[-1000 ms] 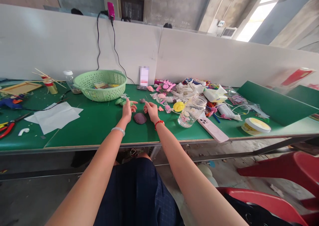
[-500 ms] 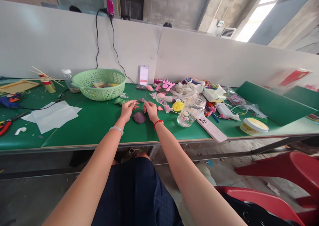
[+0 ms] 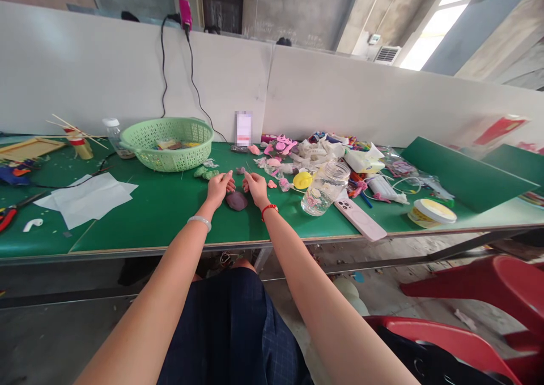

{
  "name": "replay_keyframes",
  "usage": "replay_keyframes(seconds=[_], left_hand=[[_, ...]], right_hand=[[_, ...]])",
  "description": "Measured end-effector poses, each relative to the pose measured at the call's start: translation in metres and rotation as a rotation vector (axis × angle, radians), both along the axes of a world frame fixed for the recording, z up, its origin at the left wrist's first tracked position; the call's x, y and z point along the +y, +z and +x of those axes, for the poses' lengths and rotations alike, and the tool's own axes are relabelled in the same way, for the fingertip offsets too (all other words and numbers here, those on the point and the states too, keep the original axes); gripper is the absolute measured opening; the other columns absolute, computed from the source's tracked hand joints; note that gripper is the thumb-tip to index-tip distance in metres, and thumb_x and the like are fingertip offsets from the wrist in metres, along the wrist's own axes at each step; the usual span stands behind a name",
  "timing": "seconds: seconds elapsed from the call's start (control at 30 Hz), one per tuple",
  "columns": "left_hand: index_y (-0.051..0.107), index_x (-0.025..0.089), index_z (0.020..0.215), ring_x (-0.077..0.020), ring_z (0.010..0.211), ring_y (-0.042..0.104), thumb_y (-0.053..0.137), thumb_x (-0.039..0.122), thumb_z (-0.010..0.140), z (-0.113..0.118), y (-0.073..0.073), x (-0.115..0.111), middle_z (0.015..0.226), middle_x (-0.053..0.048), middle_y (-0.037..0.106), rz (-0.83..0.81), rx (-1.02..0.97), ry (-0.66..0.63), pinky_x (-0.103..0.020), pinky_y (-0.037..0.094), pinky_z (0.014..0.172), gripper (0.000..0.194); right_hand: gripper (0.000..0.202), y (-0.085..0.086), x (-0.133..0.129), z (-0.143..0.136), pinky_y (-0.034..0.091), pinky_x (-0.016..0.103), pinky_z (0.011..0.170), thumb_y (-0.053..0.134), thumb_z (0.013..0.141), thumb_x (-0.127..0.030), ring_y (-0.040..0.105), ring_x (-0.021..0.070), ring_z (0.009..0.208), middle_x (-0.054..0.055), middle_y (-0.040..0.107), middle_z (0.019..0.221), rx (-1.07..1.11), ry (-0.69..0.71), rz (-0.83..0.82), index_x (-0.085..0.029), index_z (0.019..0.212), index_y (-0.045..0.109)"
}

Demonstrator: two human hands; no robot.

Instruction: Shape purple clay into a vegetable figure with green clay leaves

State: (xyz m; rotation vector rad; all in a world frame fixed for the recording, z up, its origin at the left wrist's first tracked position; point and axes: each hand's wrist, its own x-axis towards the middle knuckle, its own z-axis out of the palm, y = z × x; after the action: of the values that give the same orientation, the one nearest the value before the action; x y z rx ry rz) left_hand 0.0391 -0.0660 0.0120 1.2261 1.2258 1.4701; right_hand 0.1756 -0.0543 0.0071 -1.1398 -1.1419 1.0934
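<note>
A flattened purple lump [image 3: 237,201] lies on the green table between my wrists. My left hand [image 3: 220,187] is just left of it, fingers drawn together in a pinch; anything between them is too small to make out. On the other side, my right hand [image 3: 254,187] pinches a thin stick [image 3: 248,169] that points up and away. A small greyish-purple piece [image 3: 241,170] shows just beyond the fingertips. Green lumps [image 3: 206,173] sit behind my left hand, and small pink pieces [image 3: 272,184] are right of my right hand.
A green basket [image 3: 170,161] stands at the back left, with white paper [image 3: 91,198] in front. On the right are a clear jar [image 3: 318,195], a pink phone [image 3: 361,219], a lidded tub [image 3: 431,214] and a pile of wrappers [image 3: 318,150]. A lit phone [image 3: 243,129] leans on the partition.
The fingers of my left hand have drawn together from a more spread pose. My right hand stays in nearly the same place, and the whole view has shifted slightly.
</note>
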Motion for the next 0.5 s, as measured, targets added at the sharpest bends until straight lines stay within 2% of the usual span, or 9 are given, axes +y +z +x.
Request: replay_keyframes(seconds=[0.17, 0.33, 0.43, 0.5], left_hand=[[0.06, 0.018, 0.059, -0.0111, 0.041, 0.052, 0.065, 0.06, 0.098, 0.003, 0.0024, -0.0016, 0.048, -0.001, 0.058, -0.067, 0.079, -0.004, -0.024, 0.038, 0.046, 0.057], [0.065, 0.017, 0.064, -0.0095, 0.044, 0.049, 0.066, 0.062, 0.096, 0.0012, 0.0034, -0.0019, 0.051, 0.0, 0.055, -0.005, 0.031, 0.011, -0.024, 0.038, 0.049, 0.055], [0.059, 0.019, 0.058, -0.0097, 0.044, 0.045, 0.047, 0.066, 0.103, 0.0003, 0.0021, -0.0004, 0.048, -0.002, 0.053, -0.028, -0.024, 0.032, -0.024, 0.037, 0.049, 0.067], [0.058, 0.019, 0.056, -0.0101, 0.044, 0.043, 0.04, 0.064, 0.106, -0.0002, 0.0004, 0.0009, 0.047, -0.002, 0.052, -0.031, -0.025, 0.035, -0.025, 0.036, 0.049, 0.069]], right_hand=[[0.043, -0.002, 0.0024, 0.0003, 0.042, 0.024, 0.05, 0.07, 0.094, -0.042, 0.045, 0.0086, 0.043, -0.003, 0.054, 0.049, -0.015, 0.0, -0.001, -0.02, 0.06, 0.056], [0.044, -0.0037, 0.0036, -0.0001, 0.042, 0.025, 0.05, 0.071, 0.093, -0.045, 0.046, 0.0092, 0.044, -0.003, 0.055, 0.05, -0.016, 0.001, 0.005, -0.021, 0.06, 0.056], [0.044, -0.0042, 0.0037, -0.0003, 0.042, 0.024, 0.049, 0.07, 0.093, -0.046, 0.046, 0.0092, 0.044, -0.003, 0.055, 0.05, -0.021, 0.002, 0.007, -0.021, 0.06, 0.055], [0.044, -0.0043, 0.0036, -0.0004, 0.042, 0.024, 0.048, 0.07, 0.093, -0.046, 0.046, 0.009, 0.044, -0.003, 0.055, 0.05, -0.026, 0.003, 0.01, -0.021, 0.06, 0.055]])
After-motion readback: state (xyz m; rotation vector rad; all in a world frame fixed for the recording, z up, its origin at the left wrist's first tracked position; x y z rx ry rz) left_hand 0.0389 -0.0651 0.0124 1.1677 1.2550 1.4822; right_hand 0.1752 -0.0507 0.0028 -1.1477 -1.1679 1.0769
